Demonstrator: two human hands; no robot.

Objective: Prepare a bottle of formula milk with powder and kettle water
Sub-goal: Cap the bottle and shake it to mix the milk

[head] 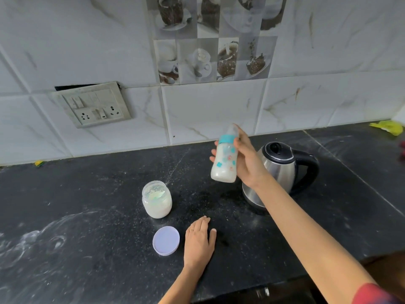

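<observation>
The baby bottle (224,160), capped and with a teal collar, is full of milky white liquid. It is held in the air above the bench (87,227), tilted so that its top leans away from the person. The right hand (248,163) grips it around the body, fingers wrapped behind and thumb at the collar. Just behind that hand and wrist stands a steel electric kettle (282,172) with a black lid and handle, lid down.

The left hand (199,240) lies flat on the bench, palm down, fingers straight and together, holding nothing; a ring shows on one finger. Just to its left lies a pale round lid (166,240), close to the hand. Beyond the lid, ahead of the left hand, stands an open glass jar (156,199) of white powder.

A switchboard (94,104) sits on the tiled wall far ahead of the left hand. A yellow cloth (389,127) lies well to the right of the right hand.
</observation>
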